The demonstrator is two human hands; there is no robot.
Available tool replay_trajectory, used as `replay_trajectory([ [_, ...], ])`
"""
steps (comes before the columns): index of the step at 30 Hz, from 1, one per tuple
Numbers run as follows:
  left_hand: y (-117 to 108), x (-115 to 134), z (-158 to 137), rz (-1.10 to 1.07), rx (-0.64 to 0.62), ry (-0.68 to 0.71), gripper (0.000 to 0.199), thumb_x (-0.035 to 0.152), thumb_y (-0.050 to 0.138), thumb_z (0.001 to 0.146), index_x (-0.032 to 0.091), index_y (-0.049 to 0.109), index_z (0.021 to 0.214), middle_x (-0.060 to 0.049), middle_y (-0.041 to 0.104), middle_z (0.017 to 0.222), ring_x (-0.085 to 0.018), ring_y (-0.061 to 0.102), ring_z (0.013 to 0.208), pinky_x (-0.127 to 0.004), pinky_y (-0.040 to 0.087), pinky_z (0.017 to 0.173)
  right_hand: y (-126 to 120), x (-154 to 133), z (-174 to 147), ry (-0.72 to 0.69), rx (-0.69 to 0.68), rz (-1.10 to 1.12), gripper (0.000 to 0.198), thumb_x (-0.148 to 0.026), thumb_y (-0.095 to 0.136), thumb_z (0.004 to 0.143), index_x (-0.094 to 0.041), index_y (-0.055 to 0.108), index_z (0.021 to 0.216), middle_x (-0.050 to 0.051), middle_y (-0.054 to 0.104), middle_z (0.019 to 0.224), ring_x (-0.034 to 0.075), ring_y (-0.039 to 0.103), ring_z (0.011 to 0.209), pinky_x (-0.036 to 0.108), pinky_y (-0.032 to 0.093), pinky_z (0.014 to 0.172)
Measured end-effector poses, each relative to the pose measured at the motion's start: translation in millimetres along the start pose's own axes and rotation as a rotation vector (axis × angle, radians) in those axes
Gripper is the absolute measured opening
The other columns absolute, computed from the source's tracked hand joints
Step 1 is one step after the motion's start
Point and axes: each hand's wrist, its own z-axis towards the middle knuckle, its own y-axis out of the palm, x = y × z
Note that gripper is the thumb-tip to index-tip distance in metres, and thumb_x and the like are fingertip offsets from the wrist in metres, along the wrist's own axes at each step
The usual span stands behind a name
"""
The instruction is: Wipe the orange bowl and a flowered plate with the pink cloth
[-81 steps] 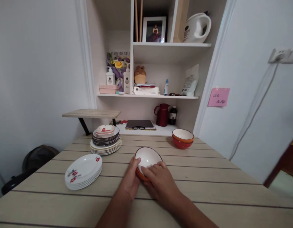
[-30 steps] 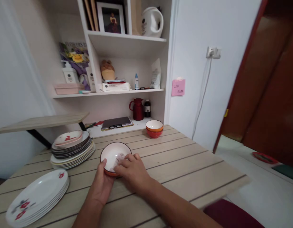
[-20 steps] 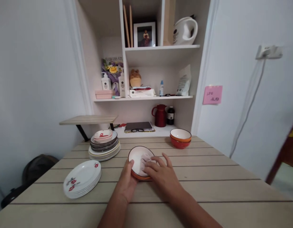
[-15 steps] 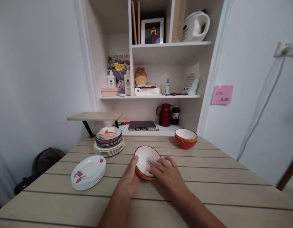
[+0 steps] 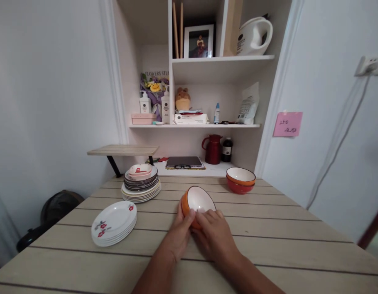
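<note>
An orange bowl (image 5: 186, 204) with a white inside and a dark rim is tilted above the tabletop. My left hand (image 5: 180, 228) grips its left side, thumb over the near rim. My right hand (image 5: 213, 228) is closed on the near right rim, fingers bent over the edge beside the left thumb. Those fingers hide part of the bowl's inside; whether anything thin lies under them I cannot tell. Two stacked bowls (image 5: 240, 181), orange over red, stand at the back right.
At left are a stack of floral white plates (image 5: 113, 222) and a taller pile of plates (image 5: 141, 195) topped by small pinkish dishes (image 5: 140, 170). A small raised wooden shelf (image 5: 123, 150) stands behind. Against the wall are a dark laptop (image 5: 184, 162) and a red jug (image 5: 212, 149).
The bowl has turned, its opening now tipped further right and its orange left side showing. My left thumb moved to the near rim. A pale patch by my right fingers is mostly out of sight.
</note>
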Motion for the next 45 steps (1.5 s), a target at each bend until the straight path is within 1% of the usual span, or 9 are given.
replay_trajectory([
  [9,-10,6,0,0.037,0.037,0.028,0.071,0.045,0.081,0.082,0.018,0.060,0.144,-0.015,0.078,0.119,-0.035,0.067,0.121,-0.049,0.043,0.112,-6,4,1,-0.174,-0.080,0.032,0.022,-0.026,0.076,0.093,-0.029,0.066,0.113,-0.001,0.078,0.106,0.023,0.061,0.096,0.041,0.032,0.098],
  [14,-15,12,5,0.000,0.059,0.026,0.068,0.042,0.082,0.081,0.015,0.063,0.140,-0.015,0.078,0.118,-0.036,0.068,0.120,-0.048,0.046,0.109,-13,22,1,-0.162,-0.061,-0.098,0.022,-0.016,0.068,0.098,-0.035,0.070,0.108,-0.005,0.078,0.116,0.026,0.060,0.121,0.054,0.010,0.118],
  [17,-17,15,6,-0.016,0.055,-0.047,0.065,0.043,0.082,0.081,0.012,0.067,0.136,-0.017,0.077,0.121,-0.036,0.067,0.122,-0.049,0.047,0.110,-13,24,0,-0.151,-0.065,-0.112,0.021,-0.014,0.068,0.098,-0.034,0.070,0.105,-0.005,0.079,0.109,0.025,0.062,0.115,0.051,0.016,0.113],
  [20,-18,17,5,-0.046,0.010,-0.159,0.067,0.056,0.076,0.086,0.008,0.069,0.132,-0.020,0.075,0.127,-0.038,0.064,0.127,-0.050,0.046,0.112,-11,21,-2,-0.187,-0.090,-0.096,0.020,-0.014,0.071,0.096,-0.031,0.069,0.106,-0.003,0.080,0.106,0.022,0.065,0.098,0.040,0.029,0.090],
  [23,-17,16,5,-0.063,-0.013,-0.132,0.076,0.061,0.076,0.085,0.014,0.063,0.143,-0.019,0.070,0.136,-0.037,0.061,0.131,-0.050,0.043,0.115,-9,16,-3,-0.194,-0.088,-0.077,0.025,-0.016,0.073,0.092,-0.030,0.068,0.112,0.000,0.080,0.102,0.022,0.063,0.087,0.037,0.026,0.075],
  [30,-11,4,3,-0.038,-0.065,-0.029,0.090,0.062,0.078,0.083,0.030,0.042,0.159,-0.015,0.062,0.148,-0.036,0.057,0.136,-0.051,0.041,0.115,-9,8,-3,-0.085,-0.033,-0.042,0.034,-0.016,0.069,0.087,-0.026,0.064,0.119,0.003,0.079,0.098,0.024,0.060,0.082,0.037,0.025,0.072],
  [37,-4,6,-2,0.022,0.024,0.054,0.081,0.032,0.085,0.079,0.025,0.050,0.151,-0.013,0.071,0.132,-0.034,0.062,0.129,-0.048,0.043,0.113,-11,10,-1,-0.104,-0.038,0.006,0.025,-0.019,0.068,0.090,-0.030,0.068,0.113,0.000,0.079,0.099,0.022,0.059,0.085,0.037,0.025,0.072],
  [41,-5,11,-2,0.023,0.054,0.097,0.070,0.028,0.081,0.077,0.022,0.058,0.143,-0.012,0.072,0.131,-0.034,0.064,0.126,-0.047,0.046,0.110,-13,18,1,-0.120,-0.056,0.022,0.027,-0.015,0.069,0.090,-0.033,0.069,0.110,-0.003,0.079,0.110,0.024,0.062,0.102,0.041,0.030,0.092],
  [45,-7,16,-2,0.052,0.028,0.069,0.077,0.025,0.081,0.076,0.026,0.055,0.149,-0.011,0.071,0.135,-0.034,0.063,0.126,-0.046,0.048,0.108,-10,25,-2,-0.102,-0.011,-0.137,0.026,-0.010,0.066,0.091,-0.032,0.068,0.103,-0.003,0.077,0.120,0.028,0.057,0.124,0.053,0.014,0.117],
])
